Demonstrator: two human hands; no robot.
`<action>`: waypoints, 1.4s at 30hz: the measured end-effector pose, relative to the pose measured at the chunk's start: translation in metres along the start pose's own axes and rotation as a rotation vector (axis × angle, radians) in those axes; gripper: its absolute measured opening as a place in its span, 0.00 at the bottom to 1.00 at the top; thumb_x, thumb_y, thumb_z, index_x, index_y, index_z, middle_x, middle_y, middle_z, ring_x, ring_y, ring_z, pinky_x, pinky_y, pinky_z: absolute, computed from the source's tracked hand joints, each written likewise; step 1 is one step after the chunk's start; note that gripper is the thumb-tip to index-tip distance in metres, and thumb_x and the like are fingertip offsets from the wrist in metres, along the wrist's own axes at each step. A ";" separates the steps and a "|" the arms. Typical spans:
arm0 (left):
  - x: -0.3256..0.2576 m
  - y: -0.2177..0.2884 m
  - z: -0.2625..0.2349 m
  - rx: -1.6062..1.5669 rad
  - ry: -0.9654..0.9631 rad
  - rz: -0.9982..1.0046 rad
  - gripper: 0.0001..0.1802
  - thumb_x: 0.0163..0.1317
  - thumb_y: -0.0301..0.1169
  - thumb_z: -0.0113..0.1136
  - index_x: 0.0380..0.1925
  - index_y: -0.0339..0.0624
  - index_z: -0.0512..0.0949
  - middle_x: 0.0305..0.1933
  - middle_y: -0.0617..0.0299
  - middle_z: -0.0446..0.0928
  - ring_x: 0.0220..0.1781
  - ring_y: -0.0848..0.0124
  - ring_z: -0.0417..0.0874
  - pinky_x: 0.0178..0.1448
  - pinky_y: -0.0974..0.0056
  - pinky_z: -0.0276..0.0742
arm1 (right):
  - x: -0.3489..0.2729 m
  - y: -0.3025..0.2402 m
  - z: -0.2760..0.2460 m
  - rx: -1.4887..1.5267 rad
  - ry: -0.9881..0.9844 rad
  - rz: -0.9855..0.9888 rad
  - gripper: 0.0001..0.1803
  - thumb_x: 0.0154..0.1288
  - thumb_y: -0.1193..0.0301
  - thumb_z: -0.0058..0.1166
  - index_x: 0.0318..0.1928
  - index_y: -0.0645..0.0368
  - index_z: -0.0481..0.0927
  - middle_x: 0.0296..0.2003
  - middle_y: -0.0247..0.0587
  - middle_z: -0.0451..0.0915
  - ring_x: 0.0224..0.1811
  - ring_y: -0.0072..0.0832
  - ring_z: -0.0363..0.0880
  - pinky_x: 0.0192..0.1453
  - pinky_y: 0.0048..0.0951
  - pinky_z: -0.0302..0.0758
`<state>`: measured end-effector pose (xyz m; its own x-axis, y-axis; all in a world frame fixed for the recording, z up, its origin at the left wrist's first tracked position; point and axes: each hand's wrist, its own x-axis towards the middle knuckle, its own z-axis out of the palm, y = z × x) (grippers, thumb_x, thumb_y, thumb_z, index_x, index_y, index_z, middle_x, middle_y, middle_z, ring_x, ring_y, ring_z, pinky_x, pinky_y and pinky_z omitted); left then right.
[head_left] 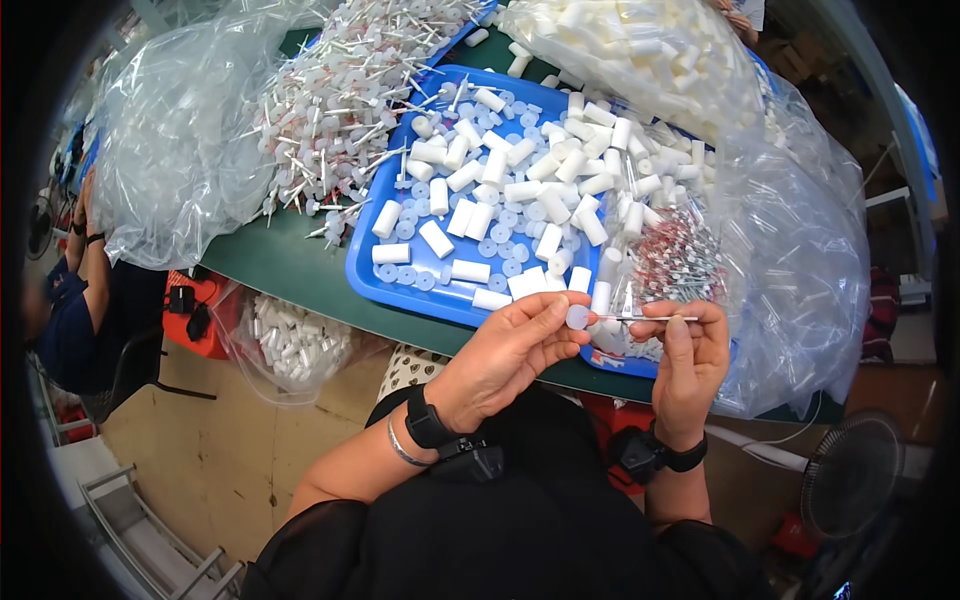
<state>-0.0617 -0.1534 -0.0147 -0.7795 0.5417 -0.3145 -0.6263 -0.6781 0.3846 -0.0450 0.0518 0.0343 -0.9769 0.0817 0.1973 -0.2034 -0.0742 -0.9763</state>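
Note:
My left hand (513,345) pinches a small translucent plastic disc (577,317) between thumb and fingers. From the other side, my right hand (688,350) grips a thin white-ended rod (650,318) with its thumb and fingers. The rod points left at the disc and its tip meets it; whether it passes through I cannot tell. Both hands are over the near edge of a blue tray (362,285), which holds many white cylinders (436,238) and loose translucent discs (424,281). Right of these lies a heap of thin metal pins with red parts (680,255).
Assembled rod-and-disc pieces (325,120) are heaped at the far left of the green table (270,255). Clear plastic bags stand left (185,140) and right (790,250); another bag holds white cylinders (640,50). A fan (853,475) stands low right. Another person's arm (97,270) shows at left.

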 end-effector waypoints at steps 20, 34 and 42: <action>0.002 0.002 0.005 0.026 0.044 0.016 0.20 0.77 0.35 0.57 0.61 0.34 0.75 0.53 0.56 0.82 0.49 0.72 0.85 0.58 0.68 0.81 | -0.012 -0.006 0.000 -0.134 -0.276 -0.163 0.07 0.75 0.82 0.50 0.49 0.66 0.68 0.47 0.60 0.82 0.45 0.35 0.87 0.55 0.36 0.83; 0.004 0.005 0.001 0.078 -0.013 -0.002 0.20 0.75 0.34 0.60 0.61 0.35 0.76 0.54 0.58 0.82 0.50 0.73 0.84 0.57 0.68 0.81 | -0.010 0.007 -0.003 -0.019 -0.098 -0.002 0.13 0.70 0.87 0.54 0.50 0.65 0.67 0.48 0.53 0.81 0.47 0.31 0.86 0.54 0.31 0.84; 0.002 0.006 0.008 0.224 0.049 0.062 0.20 0.74 0.33 0.62 0.60 0.35 0.77 0.54 0.60 0.82 0.51 0.73 0.84 0.59 0.68 0.80 | -0.009 -0.002 0.004 -0.159 -0.020 0.036 0.16 0.69 0.86 0.58 0.53 0.67 0.69 0.43 0.47 0.83 0.44 0.31 0.88 0.51 0.30 0.86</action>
<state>-0.0668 -0.1527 -0.0055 -0.8190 0.4737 -0.3239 -0.5668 -0.5794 0.5857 -0.0356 0.0468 0.0351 -0.9849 0.0616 0.1619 -0.1567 0.0813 -0.9843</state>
